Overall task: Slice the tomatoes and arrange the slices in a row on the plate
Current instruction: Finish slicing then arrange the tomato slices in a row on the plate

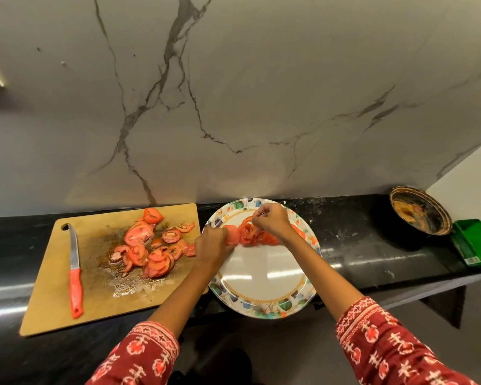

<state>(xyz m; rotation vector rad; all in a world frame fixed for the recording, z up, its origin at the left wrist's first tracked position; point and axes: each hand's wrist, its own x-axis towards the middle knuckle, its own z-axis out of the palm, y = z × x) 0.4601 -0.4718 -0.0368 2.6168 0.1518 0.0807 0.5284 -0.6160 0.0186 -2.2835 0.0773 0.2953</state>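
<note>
One wide-angle head-worn camera looks forward and steeply down from above the person's outstretched arms, close over a glossy black stone counter (372, 245). It faces a grey-veined white marble wall (261, 93), which fills the upper half.

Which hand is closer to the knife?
Left. The left hand is at the plate's edge nearest the knife; the right hand is farther right, over it.
</note>
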